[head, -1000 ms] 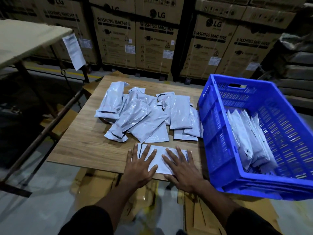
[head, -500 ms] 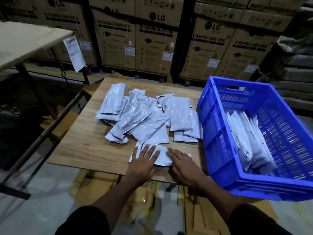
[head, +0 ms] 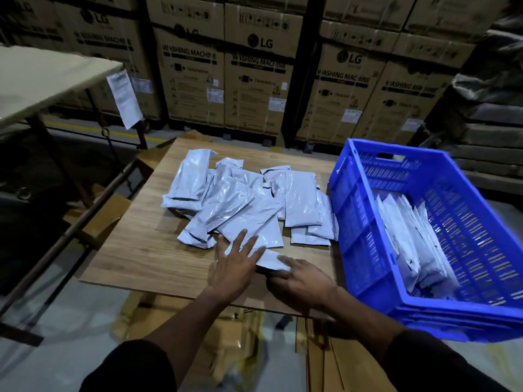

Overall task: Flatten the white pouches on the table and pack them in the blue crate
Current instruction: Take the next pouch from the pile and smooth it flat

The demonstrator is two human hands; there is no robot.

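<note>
A flat white pouch [head: 270, 258] lies near the front edge of the wooden table [head: 135, 250]. My left hand [head: 235, 264] presses on its left part with fingers spread and straight. My right hand [head: 302, 277] pinches its right end, a finger on top and the thumb under the slightly raised near edge. Behind it sits a loose pile of white pouches [head: 240, 199]. The blue crate [head: 351, 222] stands tilted at the table's right, and several flattened pouches [head: 410, 241] stand on edge inside it.
Stacked cardboard washing-machine boxes [head: 254, 80] form a wall behind the table. A second table [head: 42, 77] with a hanging paper sheet stands at the left. Flattened cardboard [head: 325, 363] lies on the floor under the table's front edge.
Both hands slid across the pouch from flat pressing. The left hand has moved up and right over it; the right hand has shifted to the pouch's right end and taken hold of it.
</note>
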